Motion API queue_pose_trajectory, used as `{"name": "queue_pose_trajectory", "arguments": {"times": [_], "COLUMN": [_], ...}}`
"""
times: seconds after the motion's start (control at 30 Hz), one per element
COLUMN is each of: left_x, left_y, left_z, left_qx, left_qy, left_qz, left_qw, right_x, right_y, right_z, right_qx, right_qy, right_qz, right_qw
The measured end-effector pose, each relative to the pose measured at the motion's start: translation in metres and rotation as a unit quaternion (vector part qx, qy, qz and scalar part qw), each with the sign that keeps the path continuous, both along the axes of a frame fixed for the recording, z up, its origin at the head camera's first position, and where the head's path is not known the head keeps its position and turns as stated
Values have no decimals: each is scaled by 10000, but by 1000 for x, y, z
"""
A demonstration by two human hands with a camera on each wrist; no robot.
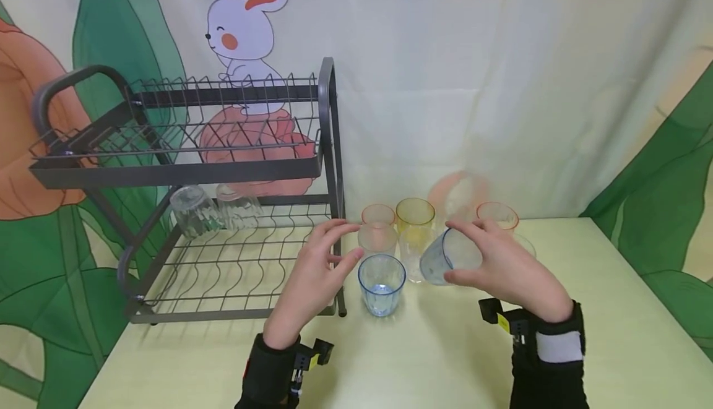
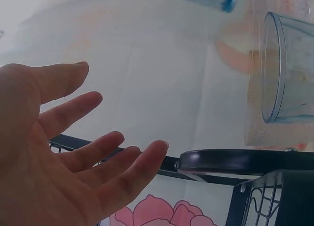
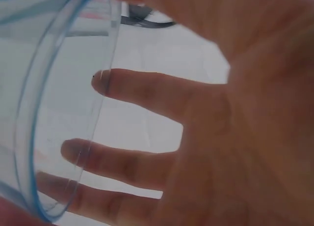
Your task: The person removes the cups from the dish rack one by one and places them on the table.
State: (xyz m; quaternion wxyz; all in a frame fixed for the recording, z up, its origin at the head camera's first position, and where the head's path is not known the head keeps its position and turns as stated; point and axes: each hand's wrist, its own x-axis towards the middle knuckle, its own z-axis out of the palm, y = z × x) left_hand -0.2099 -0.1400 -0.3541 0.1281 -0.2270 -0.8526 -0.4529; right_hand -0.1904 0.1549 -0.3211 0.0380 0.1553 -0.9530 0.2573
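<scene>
My right hand grips a blue-rimmed glass between thumb and fingers. This glass is tilted, its rim toward the palm; the right wrist view shows the rim close up, with fingers behind the clear wall. A second blue-rimmed glass stands upright on the table. Just left of that glass is my left hand, fingers spread and holding nothing. In the left wrist view its palm faces up beside bare curtain, and a glass shows at the right edge.
Behind stand a red-rimmed glass, a yellow glass, another red-rimmed glass and clear ones. At left rises a black two-tier dish rack. Two clear glasses sit on its lower tier. A printed curtain hangs behind the table.
</scene>
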Motion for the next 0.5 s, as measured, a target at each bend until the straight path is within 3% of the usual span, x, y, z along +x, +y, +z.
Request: {"name": "queue_pose_trajectory", "arguments": {"times": [0.23, 0.5], "left_x": [-1, -2], "left_y": [-6, -8], "left_z": [2, 3], "left_qx": [-4, -38], "left_qy": [140, 66], "left_qz": [104, 222], "left_qw": [9998, 9997], "right_x": [-14, -25], "right_y": [-18, -34], "right_z": [-22, -42], "right_qx": [608, 737], "right_qy": [-69, -329], "right_qz": [359, 451], "right_qw": [9975, 9957]}}
